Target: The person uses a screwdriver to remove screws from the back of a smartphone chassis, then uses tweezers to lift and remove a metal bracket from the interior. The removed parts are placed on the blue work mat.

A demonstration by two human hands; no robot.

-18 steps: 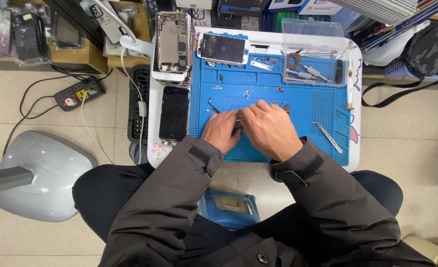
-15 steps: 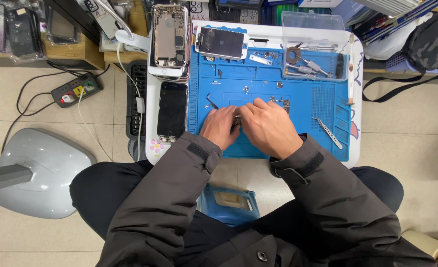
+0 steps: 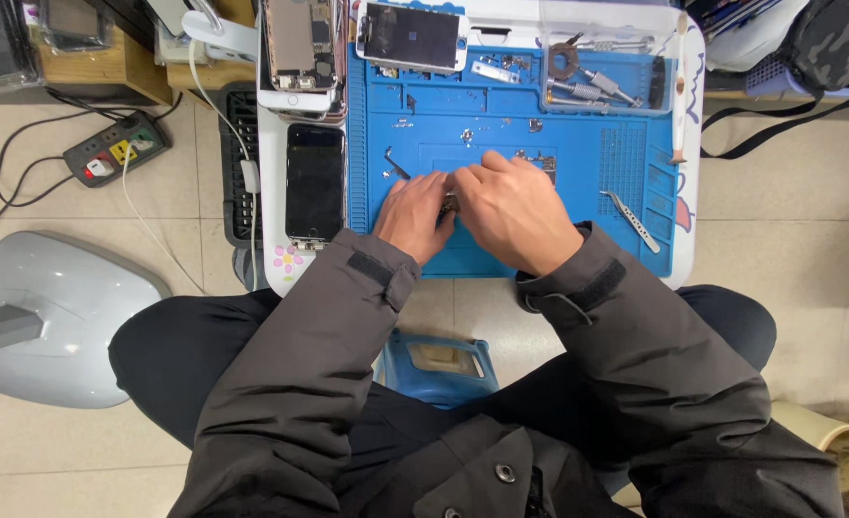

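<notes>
- The left hand (image 3: 412,213) and right hand (image 3: 511,206) meet over the middle of the blue mat (image 3: 501,134), towards the near edge of the tabletop (image 3: 273,249).
- Between them sits a small metal part (image 3: 450,200), mostly hidden; what it is cannot be told.
- The fingers of both hands curl inward and close on that part, fingertips touching each other above it.
- A black phone (image 3: 314,182) lies face up just left of the mat, along the left edge of the tabletop.
- An opened phone body (image 3: 300,46) lies at the far left corner, with a detached screen (image 3: 412,36) beside it on the far edge of the mat.
- Tweezers (image 3: 633,220) lie on the right part of the mat, apart from the right hand.
- Screwdrivers (image 3: 602,84) lie in a clear tray at the far right corner.
- Loose screws and small brackets (image 3: 396,163) are scattered on the mat beyond the hands.
- A power strip (image 3: 117,151) lies on the floor to the left.
</notes>
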